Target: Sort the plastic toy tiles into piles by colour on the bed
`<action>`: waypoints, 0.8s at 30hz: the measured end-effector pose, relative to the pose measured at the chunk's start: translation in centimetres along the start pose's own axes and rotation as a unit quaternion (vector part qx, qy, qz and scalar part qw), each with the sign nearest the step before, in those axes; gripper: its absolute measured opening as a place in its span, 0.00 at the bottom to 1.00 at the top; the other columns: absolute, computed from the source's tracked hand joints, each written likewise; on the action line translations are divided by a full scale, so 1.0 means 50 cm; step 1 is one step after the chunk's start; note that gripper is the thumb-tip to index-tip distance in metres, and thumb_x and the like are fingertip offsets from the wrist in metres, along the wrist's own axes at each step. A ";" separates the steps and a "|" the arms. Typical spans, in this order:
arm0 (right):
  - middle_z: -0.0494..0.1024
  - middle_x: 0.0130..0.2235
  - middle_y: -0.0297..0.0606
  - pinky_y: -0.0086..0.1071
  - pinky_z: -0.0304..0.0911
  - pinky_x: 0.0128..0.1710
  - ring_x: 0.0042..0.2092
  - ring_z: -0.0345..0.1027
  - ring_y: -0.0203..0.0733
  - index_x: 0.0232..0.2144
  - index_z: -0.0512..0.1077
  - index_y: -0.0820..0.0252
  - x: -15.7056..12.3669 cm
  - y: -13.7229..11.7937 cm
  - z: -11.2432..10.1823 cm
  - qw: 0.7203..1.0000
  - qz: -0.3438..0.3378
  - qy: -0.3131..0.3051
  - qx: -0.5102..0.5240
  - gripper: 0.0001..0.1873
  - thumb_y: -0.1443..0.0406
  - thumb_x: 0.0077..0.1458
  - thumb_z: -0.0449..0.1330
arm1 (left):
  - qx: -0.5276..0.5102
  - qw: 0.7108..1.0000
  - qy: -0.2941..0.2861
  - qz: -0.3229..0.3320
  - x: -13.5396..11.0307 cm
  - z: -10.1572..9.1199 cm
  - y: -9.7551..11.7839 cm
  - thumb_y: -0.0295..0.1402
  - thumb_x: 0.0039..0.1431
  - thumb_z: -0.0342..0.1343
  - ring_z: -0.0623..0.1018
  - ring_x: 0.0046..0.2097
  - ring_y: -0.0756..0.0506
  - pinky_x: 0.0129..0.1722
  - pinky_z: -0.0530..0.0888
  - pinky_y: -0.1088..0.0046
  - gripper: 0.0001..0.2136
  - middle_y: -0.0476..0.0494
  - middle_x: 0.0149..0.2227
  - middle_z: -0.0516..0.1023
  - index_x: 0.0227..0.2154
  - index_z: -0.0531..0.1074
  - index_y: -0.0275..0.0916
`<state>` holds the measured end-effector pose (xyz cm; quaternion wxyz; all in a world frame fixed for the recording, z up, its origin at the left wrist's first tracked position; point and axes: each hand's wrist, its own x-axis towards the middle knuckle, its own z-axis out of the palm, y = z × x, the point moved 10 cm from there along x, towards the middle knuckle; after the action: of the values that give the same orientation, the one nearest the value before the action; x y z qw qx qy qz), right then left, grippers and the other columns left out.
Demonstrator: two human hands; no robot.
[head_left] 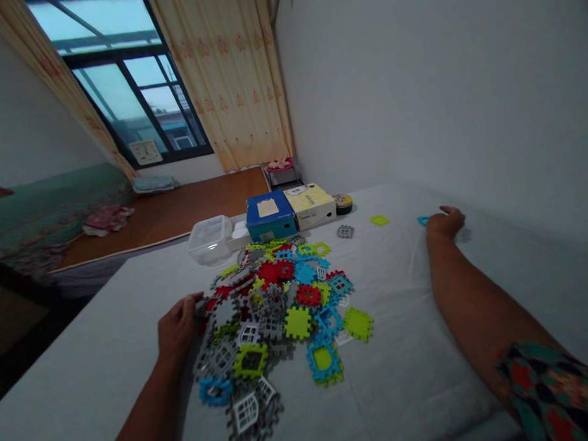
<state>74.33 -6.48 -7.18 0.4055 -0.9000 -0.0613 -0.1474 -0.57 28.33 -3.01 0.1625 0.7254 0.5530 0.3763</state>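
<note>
Roughly mid-table, a heap of toothed plastic pieces [298, 323] in grey, red, blue, white and yellow-green spreads over the white cloth [393, 379], its long run going from the near edge toward the far one. The left hand [178, 326] is at the heap's left flank, fingers bent and reaching to a dark grey piece [203, 306] there. The right hand [446, 223] is out toward the far right corner, near the wall [429, 78], fingers bent and one raised, with a blue piece [423, 221] at its left side. In this dim light I cannot fairly tell whether either hand pinches its piece or only touches it.

Along the far edge, left to right, stand a clear plastic tub [210, 240], a blue box [270, 216], a pale yellow box [310, 205] and a round tin [342, 204]; the two boxes sit side by side, and the heap's far end comes up close to the blue one. A grey piece [346, 231] and a yellow-green piece [379, 220] lie apart from the heap, between it and the right hand. Broad cloth runs from the heap's right side to the right forearm, and another stretch from the left forearm to the left edge.
</note>
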 end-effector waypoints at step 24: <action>0.74 0.57 0.48 0.56 0.63 0.53 0.60 0.60 0.58 0.55 0.74 0.53 -0.180 -0.201 0.167 0.894 -0.366 -0.218 -0.140 0.22 0.62 0.61 0.52 | -0.023 1.000 -0.009 -0.009 -0.005 0.008 0.000 0.47 0.59 0.47 0.82 0.45 0.40 0.49 0.76 0.63 0.22 0.41 0.41 0.85 0.40 0.81 0.39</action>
<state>65.30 6.51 -8.11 0.1690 -0.8709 -0.4521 -0.0923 -0.30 28.18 -3.37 0.1873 0.7199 0.5495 0.3804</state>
